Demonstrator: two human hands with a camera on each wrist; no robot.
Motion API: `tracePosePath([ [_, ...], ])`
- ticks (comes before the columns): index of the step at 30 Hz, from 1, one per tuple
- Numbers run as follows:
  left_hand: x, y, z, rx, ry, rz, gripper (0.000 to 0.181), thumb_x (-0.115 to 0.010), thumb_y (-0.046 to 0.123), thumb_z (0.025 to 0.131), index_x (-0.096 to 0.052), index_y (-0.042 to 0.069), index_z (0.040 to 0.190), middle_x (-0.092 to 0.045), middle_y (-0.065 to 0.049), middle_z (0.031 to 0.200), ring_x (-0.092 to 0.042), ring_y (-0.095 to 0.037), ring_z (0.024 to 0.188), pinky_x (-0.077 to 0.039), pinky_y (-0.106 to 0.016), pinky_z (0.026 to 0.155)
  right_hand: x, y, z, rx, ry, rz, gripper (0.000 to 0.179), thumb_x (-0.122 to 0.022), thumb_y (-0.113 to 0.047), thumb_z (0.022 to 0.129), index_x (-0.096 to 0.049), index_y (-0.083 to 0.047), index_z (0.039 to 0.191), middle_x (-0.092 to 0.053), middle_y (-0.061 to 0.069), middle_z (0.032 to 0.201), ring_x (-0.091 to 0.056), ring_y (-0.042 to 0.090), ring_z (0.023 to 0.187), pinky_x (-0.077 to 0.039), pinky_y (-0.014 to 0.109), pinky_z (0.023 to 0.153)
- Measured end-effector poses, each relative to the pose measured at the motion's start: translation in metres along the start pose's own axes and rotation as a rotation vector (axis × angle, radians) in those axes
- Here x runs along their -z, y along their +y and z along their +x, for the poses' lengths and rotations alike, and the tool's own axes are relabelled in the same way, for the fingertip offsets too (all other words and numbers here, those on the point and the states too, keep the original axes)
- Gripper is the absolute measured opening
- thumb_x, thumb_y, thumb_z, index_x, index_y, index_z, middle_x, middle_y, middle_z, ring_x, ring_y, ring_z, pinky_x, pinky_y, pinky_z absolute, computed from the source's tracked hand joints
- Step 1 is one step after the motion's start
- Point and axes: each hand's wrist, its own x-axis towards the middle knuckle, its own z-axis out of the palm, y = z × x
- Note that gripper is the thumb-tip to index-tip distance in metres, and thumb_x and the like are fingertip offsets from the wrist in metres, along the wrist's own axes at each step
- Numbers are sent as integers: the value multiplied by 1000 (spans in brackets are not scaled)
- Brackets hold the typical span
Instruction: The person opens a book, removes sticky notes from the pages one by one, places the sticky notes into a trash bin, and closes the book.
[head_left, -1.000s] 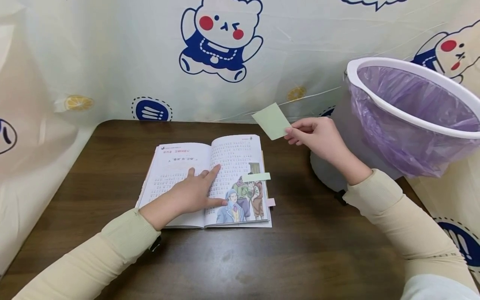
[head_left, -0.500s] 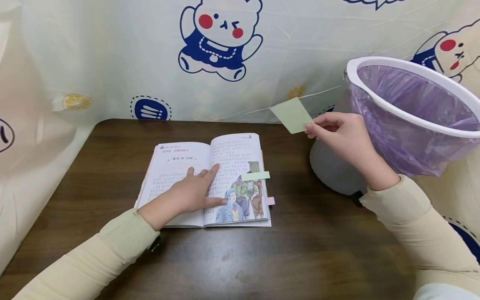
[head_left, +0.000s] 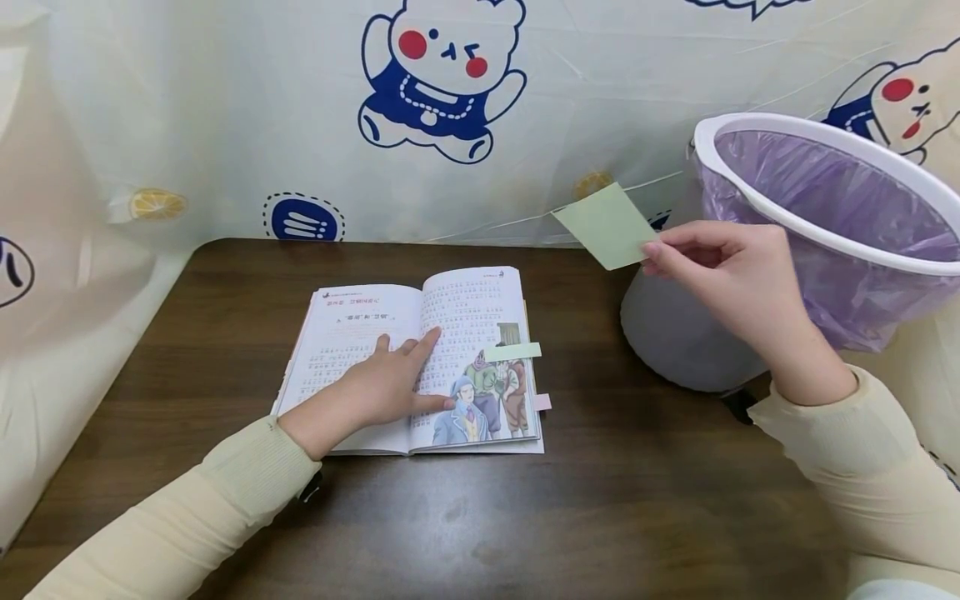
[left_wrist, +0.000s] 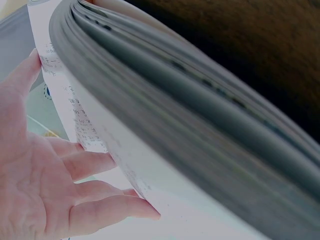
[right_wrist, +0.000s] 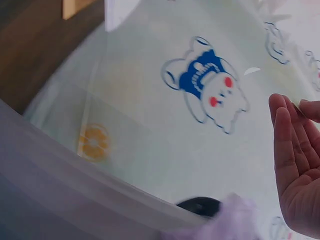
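An open book (head_left: pixel 360 333) lies on the dark wooden table, printed text on both pages and a coloured picture at lower right. Across its pages rests my left hand (head_left: pixel 382 387), fingers spread; the left wrist view shows the same hand (left_wrist: pixel 55 185) against the page beside the thick page edges. A pale green sticky tab (head_left: pixel 512 352) lies over the picture and sticks out past the edge, with a pink tab (head_left: pixel 542 402) below it. My right hand (head_left: pixel 738 283) pinches a pale green sticky note (head_left: pixel 609 227) by one corner, in the air before the bin.
A grey bin (head_left: pixel 675 337) with a white rim (head_left: pixel 817 225) and a purple bag (head_left: pixel 787 275) stands at the right. Behind the table (head_left: pixel 480 533) hangs a pale curtain (head_left: pixel 262 100) printed with cartoon bears.
My right hand has moved to the right with the sticky note, coming in front of the bin. My left hand and the book have stayed in place.
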Motion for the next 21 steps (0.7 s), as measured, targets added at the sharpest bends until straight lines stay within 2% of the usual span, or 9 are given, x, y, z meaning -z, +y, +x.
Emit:
tracePosePath([
  [5, 0, 0, 1, 9, -7, 3, 106, -72, 61, 89, -19, 8, 164, -36, -28, 159, -20, -65, 142, -44, -76, 89, 14, -11, 0, 59, 64, -11, 6, -78, 9, 85, -79, 7, 91, -74, -9, 75, -70, 3, 66, -51, 11, 66],
  [9, 0, 0, 1, 13, -11, 5, 106, -72, 61, 89, -18, 8, 164, -35, -28, 159, -19, -65, 142, -43, -77, 89, 23, -12, 1, 57, 107, -10, 7, -77, 11, 85, -79, 8, 90, -75, -6, 74, -70, 4, 66, -51, 11, 64],
  [14, 0, 0, 1, 18, -13, 0, 107, -72, 61, 89, -18, 8, 165, -35, -28, 159, -18, -65, 142, -42, -77, 90, 34, -11, 0, 6, 167, 14, 9, -78, 10, 85, -77, 11, 94, -76, -5, 77, -72, 5, 68, -53, 11, 70],
  [15, -1, -1, 1, 18, -13, -1, 107, -71, 61, 89, -18, 8, 165, -35, -28, 159, -18, -65, 143, -42, -77, 90, 37, -10, 0, -8, 179, 46, 11, -77, 10, 85, -77, 12, 95, -76, -4, 78, -73, 6, 68, -54, 13, 72],
  [18, -1, -1, 1, 14, -13, -3, 107, -71, 61, 89, -18, 8, 165, -35, -28, 159, -18, -65, 142, -42, -77, 90, 48, -8, -3, -68, 222, 54, 15, -78, 7, 86, -77, 12, 101, -77, -6, 81, -73, 6, 70, -54, 14, 73],
  [21, -2, -1, 1, 12, -12, -2, 106, -71, 62, 89, -18, 8, 165, -35, -28, 159, -18, -65, 143, -42, -77, 90, 58, -5, -6, -102, 269, 207, 17, -78, 6, 87, -75, 13, 102, -77, -1, 81, -72, 9, 68, -54, 17, 71],
])
